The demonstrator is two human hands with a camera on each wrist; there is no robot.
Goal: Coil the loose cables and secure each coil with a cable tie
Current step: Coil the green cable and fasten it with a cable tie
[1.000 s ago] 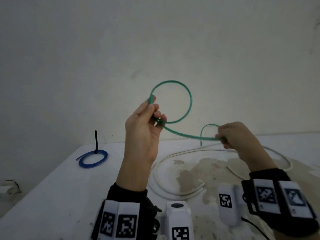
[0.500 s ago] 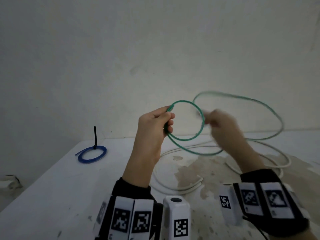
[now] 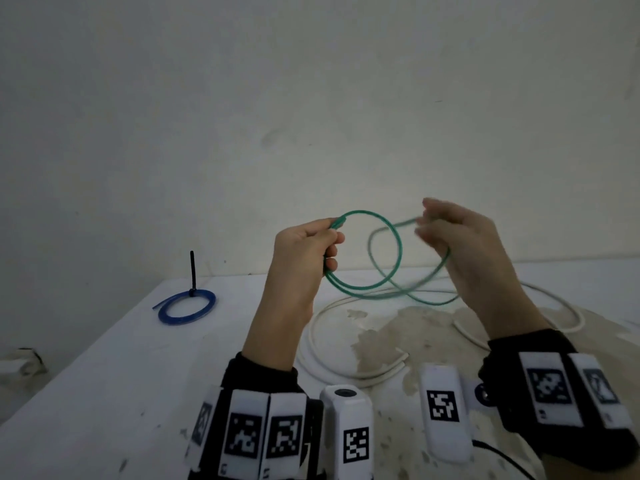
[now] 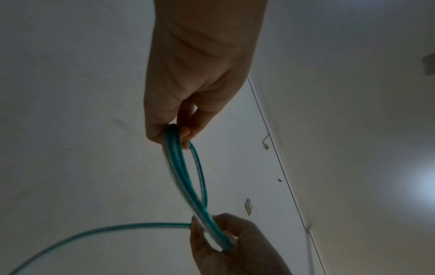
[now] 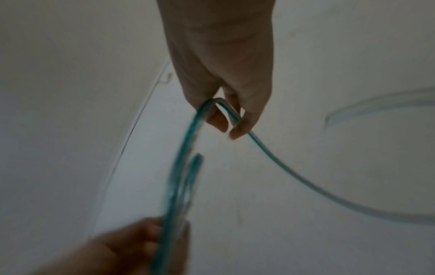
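A thin green cable (image 3: 398, 258) is held up in the air over the table, partly wound into loops. My left hand (image 3: 313, 251) pinches the coil where the turns meet, with the cable's end poking out above the thumb. To the right, my right hand (image 3: 446, 233) has its fingers curled round a further blurred loop of the same cable. In the left wrist view the green cable (image 4: 188, 176) runs from my left hand (image 4: 181, 134) down to the right hand (image 4: 221, 241). The right wrist view shows the green cable (image 5: 270, 154) bent sharply in my right hand (image 5: 226, 119).
A loose white cable (image 3: 322, 344) lies in wide curves on the stained white table (image 3: 104, 393) below my hands. At the far left of the table sits a blue coil (image 3: 187, 304) with a black cable tie (image 3: 192, 271) standing up from it. A wall stands behind.
My right hand swept a large loop of green cable up and round toward the left hand, adding a turn to the coil. Both hands dropped a little lower.
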